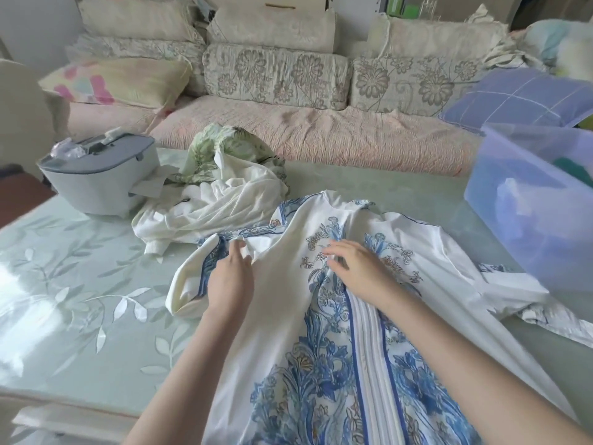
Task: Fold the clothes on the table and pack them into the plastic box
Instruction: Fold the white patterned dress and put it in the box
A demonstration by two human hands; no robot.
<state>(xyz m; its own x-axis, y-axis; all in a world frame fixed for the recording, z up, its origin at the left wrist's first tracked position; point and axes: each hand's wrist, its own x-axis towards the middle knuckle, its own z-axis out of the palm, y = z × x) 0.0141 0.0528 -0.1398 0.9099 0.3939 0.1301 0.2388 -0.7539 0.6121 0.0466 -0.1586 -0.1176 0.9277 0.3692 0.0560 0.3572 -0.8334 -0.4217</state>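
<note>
A blue-printed dress (pixel 279 303) is spread on the table (pixel 64 284) — both hands are laid flat on it, fingers straight, nothing gripped: the left hand (pixel 229 277) by the folded sleeve, the right hand (pixel 356 271) on the chest. A crumpled pile (pixel 218 194) is seen behind, the box (pixel 529 203) at the right.

Forearms, left hand (pixel 229 277) and right hand (pixel 360 270) are all bare.

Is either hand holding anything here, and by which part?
Nothing is gripped. The left hand rests flat on the dress by its sleeve fold; the right hand presses its printed chest.
</note>
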